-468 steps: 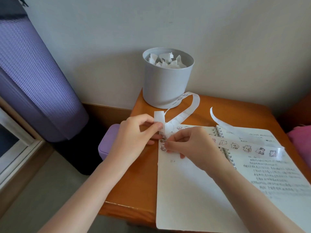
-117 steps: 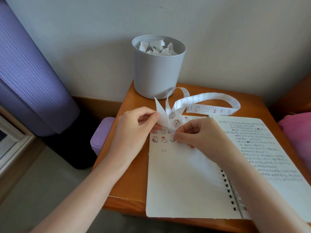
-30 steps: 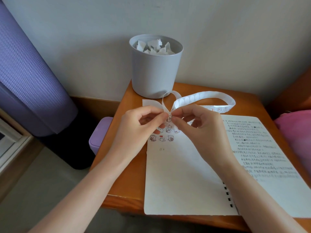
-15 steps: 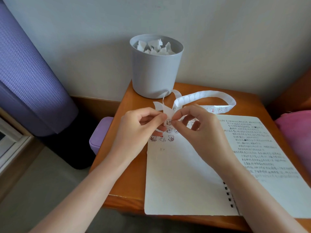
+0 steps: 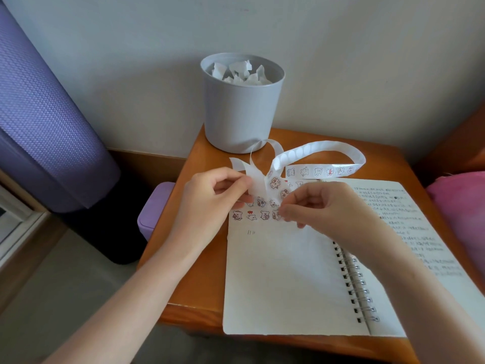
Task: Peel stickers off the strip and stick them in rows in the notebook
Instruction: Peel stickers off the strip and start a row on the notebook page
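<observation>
**Strip looped above the notebook, one end in each hand's reach**

The sticker strip [image 5: 319, 149] lies at the 12 o'clock edge of the notebook [image 5: 283, 279]. From the pinch it rises toward 12 o'clock, then arcs out toward 3 o'clock, showing its bare backing. There it folds back, and its printed run lies along the 9-to-3 line. The left hand [image 5: 210, 203] pinches the strip's peeled white end between thumb and curled fingers. The right hand [image 5: 328, 206] is curled, its thumb and forefinger meeting on the end sticker [image 5: 275, 214] at the 3 o'clock end of the lower row. The fingertips cover part of it. The stuck stickers [image 5: 252, 215] form two rows at the blank page's 12 o'clock end. The upper row is partly hidden behind the strip and both hands.

The right forearm crosses the spiral binding, and the written page runs out of view at 4 o'clock. The notebook overhangs the wooden table [image 5: 199, 164] at 6 o'clock. A grey bin [image 5: 241, 114] holding paper scraps [image 5: 241, 72] stands at the table's 11 o'clock corner. A purple box [image 5: 154, 206] sits at 9 o'clock, half hidden by the table.
</observation>
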`<state>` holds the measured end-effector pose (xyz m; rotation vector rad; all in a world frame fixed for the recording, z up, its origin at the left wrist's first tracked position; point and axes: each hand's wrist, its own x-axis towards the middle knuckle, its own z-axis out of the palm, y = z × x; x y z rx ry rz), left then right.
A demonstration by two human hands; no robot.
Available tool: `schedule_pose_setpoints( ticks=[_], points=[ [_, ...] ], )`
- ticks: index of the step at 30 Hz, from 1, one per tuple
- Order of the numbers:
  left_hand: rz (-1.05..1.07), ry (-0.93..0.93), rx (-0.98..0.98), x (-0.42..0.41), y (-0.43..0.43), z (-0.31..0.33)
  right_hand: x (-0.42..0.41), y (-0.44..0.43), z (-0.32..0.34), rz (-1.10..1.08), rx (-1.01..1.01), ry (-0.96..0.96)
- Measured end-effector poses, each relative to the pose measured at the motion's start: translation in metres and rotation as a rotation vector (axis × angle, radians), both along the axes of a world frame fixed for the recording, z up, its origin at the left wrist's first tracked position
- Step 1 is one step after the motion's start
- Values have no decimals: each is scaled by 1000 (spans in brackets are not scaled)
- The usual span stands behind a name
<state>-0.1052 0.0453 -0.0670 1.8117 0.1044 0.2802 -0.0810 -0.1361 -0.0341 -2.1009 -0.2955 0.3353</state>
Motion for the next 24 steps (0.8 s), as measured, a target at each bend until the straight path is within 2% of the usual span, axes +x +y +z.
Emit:
schedule_pose_setpoints(
  ticks=[7, 24],
  points=[
    [6, 3, 50, 0, 1, -2, 5, 1, -12, -101, -55, -20],
    [29, 6, 98, 0, 1, -2, 7, 6, -18, -123, -93, -74]
  ],
)
